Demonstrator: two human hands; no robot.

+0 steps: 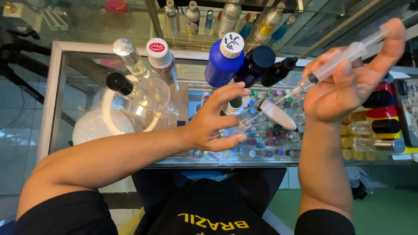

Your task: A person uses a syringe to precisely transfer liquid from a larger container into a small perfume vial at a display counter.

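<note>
At the far left of the glass counter (61,65) we see a clear flask (152,93) with a black-capped bottle (118,82) leaning at its side, a clear-capped bottle (130,58) and a white-capped bottle with a red label (162,58). None of these is being touched.

Moving right, our left hand (213,117) is clasped around a small clear vial (241,127), pinched between thumb and fingers and held over the counter. Just behind the fingers stands a small open bottle (235,105) with its mouth uncovered. Above it are a blue bottle with a white cap (224,58) and a dark blue bottle (257,64), both capped and tilted toward us.

Further right, our right hand (348,82) is closed around a syringe (344,61), fingers wrapped on the barrel and thumb at the plunger end. Its long needle (272,106) slants down to the left, its tip at or just at the mouth of the vial; we cannot tell if it is inside.

We judge the work as midway. The plunger looks drawn well out, so the syringe seems loaded, though we cannot make out liquid in the barrel. How full the vial is stays unclear. What seems left is the emptying and the capping; no cap for it shows in hand.

Under the glass lie rows of small vials with coloured caps (265,143), and at the far right gold and black bottles (374,130).
</note>
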